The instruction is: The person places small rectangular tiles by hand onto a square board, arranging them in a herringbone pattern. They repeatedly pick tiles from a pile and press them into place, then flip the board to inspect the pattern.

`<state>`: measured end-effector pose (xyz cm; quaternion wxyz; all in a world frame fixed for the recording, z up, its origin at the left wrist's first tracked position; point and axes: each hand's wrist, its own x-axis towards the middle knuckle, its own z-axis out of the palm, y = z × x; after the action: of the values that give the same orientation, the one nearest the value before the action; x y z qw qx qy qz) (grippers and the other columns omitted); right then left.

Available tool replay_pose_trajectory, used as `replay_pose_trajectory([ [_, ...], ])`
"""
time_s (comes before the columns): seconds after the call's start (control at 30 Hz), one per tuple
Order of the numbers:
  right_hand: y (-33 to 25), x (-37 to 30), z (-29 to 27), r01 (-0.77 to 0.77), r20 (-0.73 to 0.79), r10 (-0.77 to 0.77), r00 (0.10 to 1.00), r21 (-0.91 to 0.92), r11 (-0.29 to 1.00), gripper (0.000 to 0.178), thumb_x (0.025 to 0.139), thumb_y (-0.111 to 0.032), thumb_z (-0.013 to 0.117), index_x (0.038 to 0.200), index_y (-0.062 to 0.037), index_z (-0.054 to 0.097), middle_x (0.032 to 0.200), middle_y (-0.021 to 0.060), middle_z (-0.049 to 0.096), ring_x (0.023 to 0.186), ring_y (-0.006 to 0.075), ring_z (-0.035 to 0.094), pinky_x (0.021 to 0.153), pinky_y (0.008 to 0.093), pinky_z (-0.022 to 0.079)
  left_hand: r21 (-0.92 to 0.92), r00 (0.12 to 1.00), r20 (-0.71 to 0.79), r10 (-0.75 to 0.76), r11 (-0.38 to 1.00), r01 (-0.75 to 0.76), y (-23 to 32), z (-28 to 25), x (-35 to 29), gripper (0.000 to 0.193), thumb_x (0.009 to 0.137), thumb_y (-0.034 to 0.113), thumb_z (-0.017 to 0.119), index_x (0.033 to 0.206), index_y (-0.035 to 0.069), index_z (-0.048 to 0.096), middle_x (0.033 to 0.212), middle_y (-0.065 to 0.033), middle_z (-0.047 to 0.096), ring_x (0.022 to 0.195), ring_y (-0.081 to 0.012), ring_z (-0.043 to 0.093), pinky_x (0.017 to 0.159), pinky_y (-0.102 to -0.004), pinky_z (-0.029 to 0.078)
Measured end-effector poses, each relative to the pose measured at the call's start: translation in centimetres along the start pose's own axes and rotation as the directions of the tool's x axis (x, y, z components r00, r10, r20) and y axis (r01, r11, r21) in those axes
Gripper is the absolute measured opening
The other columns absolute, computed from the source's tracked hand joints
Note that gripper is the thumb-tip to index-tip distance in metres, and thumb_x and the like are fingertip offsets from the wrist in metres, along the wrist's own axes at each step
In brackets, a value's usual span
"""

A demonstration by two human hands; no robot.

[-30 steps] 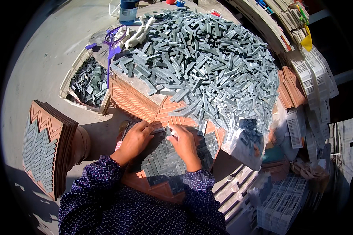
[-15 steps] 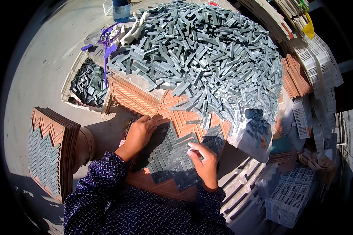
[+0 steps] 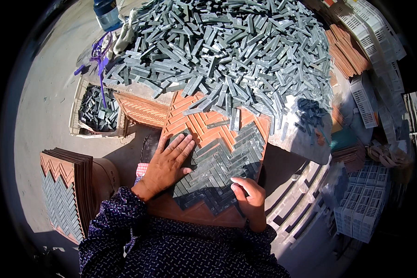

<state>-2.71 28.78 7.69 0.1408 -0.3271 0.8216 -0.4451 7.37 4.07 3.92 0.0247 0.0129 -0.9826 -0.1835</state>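
Observation:
A terracotta-coloured tray [image 3: 178, 109] with a grooved herringbone pattern lies before me, tilted toward my lap. Grey-green stone strips [image 3: 213, 162] fill its middle and near part in zigzag rows, with bare orange grooves at the far side. My left hand [image 3: 169, 160] lies flat on the left side of these strips, fingers stretched out and holding nothing. Over the right part of the strips, my right hand [image 3: 250, 197] is curled, thumb and index tips close together. Whatever they may pinch is too small to make out. Two loose strips [image 3: 235, 119] rest on the tray's far part.
A large heap of stone strips [image 3: 208, 51] covers the table beyond the tray. At left stand a crate of dark pieces [image 3: 74, 111] and a stack of patterned trays [image 3: 56, 190]. White plastic crates [image 3: 363, 199], a wooden pallet [image 3: 298, 199] and more terracotta-coloured trays [image 3: 345, 51] are at right.
My left hand has gone from pinching at the tray's upper left edge to lying flat on the strips. My right hand has shifted slightly right and down. The whole view has shifted.

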Motion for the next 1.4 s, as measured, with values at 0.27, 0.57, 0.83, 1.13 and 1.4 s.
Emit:
replay_pose_trajectory([
  [0.27,-0.6,0.5,0.4,0.073,0.032,-0.073,0.997,-0.017,0.997,0.020,0.080,-0.002,0.067,0.100,0.0002,0.065,0.089,0.0152,0.067,0.079,0.0285,0.066,0.069,0.0339,0.052,0.028,0.999,0.041,-0.012,1.000,0.011,2.3,1.0,-0.9,0.081,0.082,0.051,0.055,0.143,0.004,0.031,0.150,-0.0120,0.030,0.138,-0.0297,0.029,0.112,-0.0531,0.016],
  [0.57,0.1,0.6,0.6,0.099,0.009,-0.099,0.995,0.003,0.995,0.020,0.081,-0.001,0.066,0.100,0.0001,0.065,0.088,0.0151,0.066,0.077,0.0289,0.065,0.068,0.0342,0.052,-0.139,0.998,-0.046,-0.035,0.990,0.028,1.8,0.2,0.5,0.072,0.084,0.036,0.060,0.142,0.003,0.033,0.147,-0.0129,0.034,0.137,-0.0307,0.030,0.111,-0.0522,0.020],
  [0.83,0.1,0.6,0.6,0.121,0.020,-0.122,0.992,0.026,0.992,0.019,0.082,-0.001,0.065,0.100,0.0004,0.064,0.088,0.0152,0.066,0.076,0.0282,0.065,0.067,0.0338,0.051,-0.131,0.997,-0.051,0.052,0.990,-0.058,1.4,1.0,3.9,0.059,0.080,0.010,0.062,0.136,0.006,0.044,0.144,-0.0070,0.040,0.137,-0.0264,0.032,0.112,-0.0502,0.022],
  [1.13,-0.1,0.7,1.5,0.113,0.047,-0.116,0.992,0.049,0.992,0.016,0.083,-0.004,0.064,0.099,0.0003,0.064,0.088,0.0158,0.066,0.077,0.0293,0.065,0.068,0.0348,0.051,-0.150,0.981,-0.045,0.190,0.969,-0.195,0.0,-0.4,4.3,0.055,0.080,0.004,0.059,0.134,0.006,0.048,0.144,-0.0078,0.041,0.138,-0.0280,0.030,0.112,-0.0487,0.022],
  [1.4,-0.8,0.6,0.1,0.118,-0.007,-0.118,0.993,-0.024,0.993,0.016,0.081,-0.003,0.066,0.096,-0.0012,0.065,0.084,0.0136,0.066,0.074,0.0281,0.065,0.066,0.0339,0.051,-0.069,0.987,-0.128,0.093,0.992,-0.102,0.1,-1.0,-0.2,0.042,0.079,0.005,0.058,0.121,0.006,0.058,0.133,-0.0107,0.049,0.128,-0.0300,0.042,0.106,-0.0486,0.031],
])
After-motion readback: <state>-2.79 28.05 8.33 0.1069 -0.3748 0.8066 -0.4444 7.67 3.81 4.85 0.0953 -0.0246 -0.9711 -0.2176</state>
